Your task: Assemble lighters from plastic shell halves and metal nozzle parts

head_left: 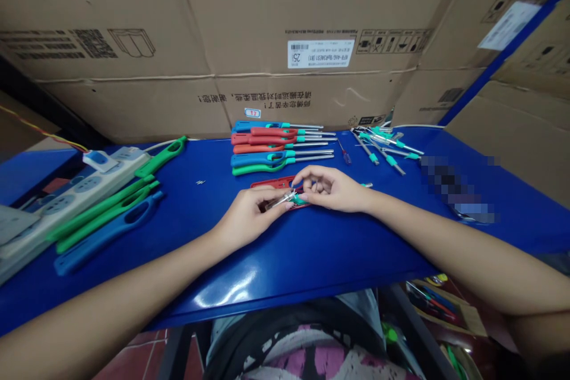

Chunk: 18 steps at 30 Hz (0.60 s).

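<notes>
The left hand [247,211] pinches a small shiny part [278,199], fingers nearly together. The right hand [338,188] curls its fingers near the part's green end; I cannot tell if they grip it. The hands hide much of a red shell [267,184] on the blue table [320,261]. Farther off, I count six lighters [262,148]. The big box [249,6] says AUX, upside down.

The right hand [333,189] partly hides the red casing [271,183], and pixelation obscures a dark object [449,184].
</notes>
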Motion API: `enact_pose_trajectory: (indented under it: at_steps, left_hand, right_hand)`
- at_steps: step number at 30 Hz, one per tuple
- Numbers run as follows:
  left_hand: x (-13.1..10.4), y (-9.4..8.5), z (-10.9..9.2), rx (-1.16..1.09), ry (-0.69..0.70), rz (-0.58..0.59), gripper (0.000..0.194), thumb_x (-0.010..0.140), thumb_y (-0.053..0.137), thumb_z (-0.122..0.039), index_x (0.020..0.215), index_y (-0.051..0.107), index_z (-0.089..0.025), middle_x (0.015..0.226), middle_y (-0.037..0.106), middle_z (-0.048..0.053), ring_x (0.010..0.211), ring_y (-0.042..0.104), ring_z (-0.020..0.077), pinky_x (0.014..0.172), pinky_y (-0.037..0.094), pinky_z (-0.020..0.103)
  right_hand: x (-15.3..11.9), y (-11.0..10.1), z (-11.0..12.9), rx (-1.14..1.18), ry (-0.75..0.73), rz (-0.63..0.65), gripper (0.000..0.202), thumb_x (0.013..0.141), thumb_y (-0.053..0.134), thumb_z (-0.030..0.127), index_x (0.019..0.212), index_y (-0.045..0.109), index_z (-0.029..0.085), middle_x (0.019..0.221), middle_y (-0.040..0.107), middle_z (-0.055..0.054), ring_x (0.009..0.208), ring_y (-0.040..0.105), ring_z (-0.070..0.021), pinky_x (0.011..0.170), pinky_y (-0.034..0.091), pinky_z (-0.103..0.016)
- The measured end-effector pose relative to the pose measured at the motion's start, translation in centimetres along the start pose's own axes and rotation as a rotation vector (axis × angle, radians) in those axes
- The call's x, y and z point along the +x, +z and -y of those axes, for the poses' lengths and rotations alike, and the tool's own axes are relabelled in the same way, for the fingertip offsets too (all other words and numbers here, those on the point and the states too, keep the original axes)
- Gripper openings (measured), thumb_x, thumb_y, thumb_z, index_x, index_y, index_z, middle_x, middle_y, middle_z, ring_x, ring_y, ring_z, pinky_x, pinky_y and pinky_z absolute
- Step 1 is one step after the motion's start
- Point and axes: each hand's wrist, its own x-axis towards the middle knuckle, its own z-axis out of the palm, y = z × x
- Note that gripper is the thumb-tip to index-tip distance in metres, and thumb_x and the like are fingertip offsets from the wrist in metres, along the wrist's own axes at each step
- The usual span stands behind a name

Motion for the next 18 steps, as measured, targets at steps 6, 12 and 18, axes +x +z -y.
enact_pose_trajectory:
  at_steps: [6,12,18]
  left_hand:
    - [-0.02,-0.07,-0.11,0.035,0.033,0.013,0.032,0.092,0.065,-0.04,0.117,0.075,-0.022,0.101,0.077,0.005,0.078,0.066,0.018,0.067,0.05,0.027]
    - [0.05,-0.05,-0.07,0.043,0.046,0.014,0.033,0.092,0.066,-0.039,0.117,0.075,-0.021,0.1,0.077,0.006,0.078,0.065,0.0182,0.066,0.049,0.027]
    - [-0.02,-0.08,0.11,0.043,0.038,0.028,0.032,0.093,0.064,-0.039,0.118,0.075,-0.022,0.103,0.077,0.006,0.085,0.067,0.0201,0.073,0.051,0.029]
  right_hand:
    - [0.02,0.03,0.12,-0.057,-0.014,0.04,0.025,0.084,0.07,0.03,0.103,0.062,0.017,0.077,0.054,0.004,0.06,0.048,-0.0064,0.053,0.038,-0.018]
    - [0.0,0.03,0.23,-0.085,-0.031,0.041,0.023,0.085,0.069,0.03,0.102,0.062,0.016,0.076,0.054,0.004,0.06,0.047,-0.0067,0.054,0.037,-0.019]
    - [-0.09,0.16,0.26,-0.129,-0.024,0.029,0.023,0.084,0.069,0.03,0.103,0.063,0.018,0.077,0.055,0.003,0.061,0.048,-0.0075,0.055,0.038,-0.02]
